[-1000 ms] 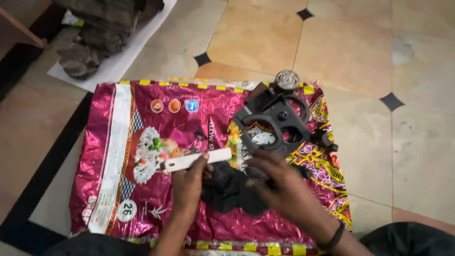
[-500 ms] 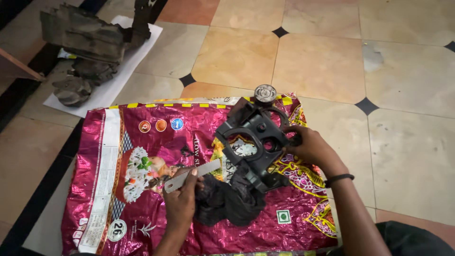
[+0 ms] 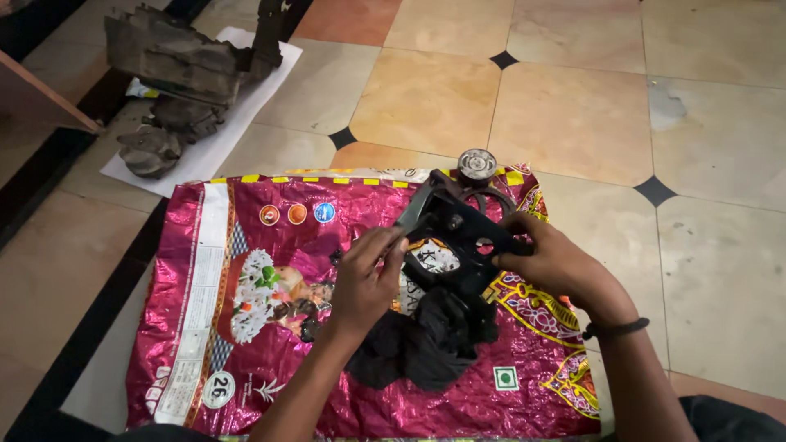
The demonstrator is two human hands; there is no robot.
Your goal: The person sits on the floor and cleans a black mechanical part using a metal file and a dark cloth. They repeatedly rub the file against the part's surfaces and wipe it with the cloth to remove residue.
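Head view: my right hand [image 3: 555, 260] clamps the black cast-metal bracket with round holes [image 3: 458, 237] at its three-o'clock edge; my left hand [image 3: 366, 282] pinches its nine-o'clock arm. It sits mid-sack on the shiny pink woven bag [image 3: 246, 327], looks heavy, rigid, greasy; its rims seem the safest hold. Crumpled black cloth [image 3: 426, 344] lies at six o'clock, round metal pulley [image 3: 476, 164] at twelve.

My right hand [image 3: 550, 260] is covering part of the black bracket [image 3: 458, 233]; the grimy engine part [image 3: 176, 61] is running off the top edge.
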